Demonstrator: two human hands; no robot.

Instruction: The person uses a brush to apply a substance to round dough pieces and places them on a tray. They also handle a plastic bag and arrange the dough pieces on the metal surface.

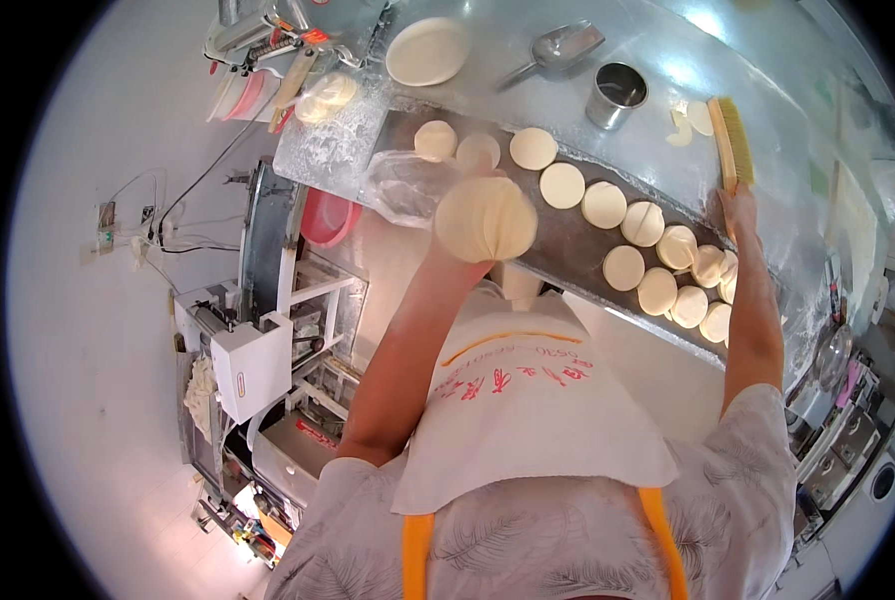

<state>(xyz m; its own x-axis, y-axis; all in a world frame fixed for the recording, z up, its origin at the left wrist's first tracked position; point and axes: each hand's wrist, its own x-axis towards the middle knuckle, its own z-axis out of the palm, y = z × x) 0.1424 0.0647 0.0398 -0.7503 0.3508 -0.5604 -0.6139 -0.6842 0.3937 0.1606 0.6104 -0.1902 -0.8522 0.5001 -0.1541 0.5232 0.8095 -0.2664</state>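
My left hand (465, 262) holds pale round dough pieces (485, 215), which hide most of its fingers, over a long dark tray (558, 235). Rows of dough discs (604, 203) lie on this tray, some overlapping at the right. A clear plastic bag (403, 180) lies beside my left hand. My right hand (738, 212) grips the wooden handle of a brush (730, 140) with pale yellow bristles, raised at the tray's right end. Thin dough scraps (682, 127) lie just left of the brush.
A metal worktop (658, 50) holds a steel cup (618, 95), a metal scoop (558, 50) and a pale oval piece (428, 50). A machine (258, 25) stands at top left. A pink basin (330, 218), equipment (243, 365) and cables are to my left.
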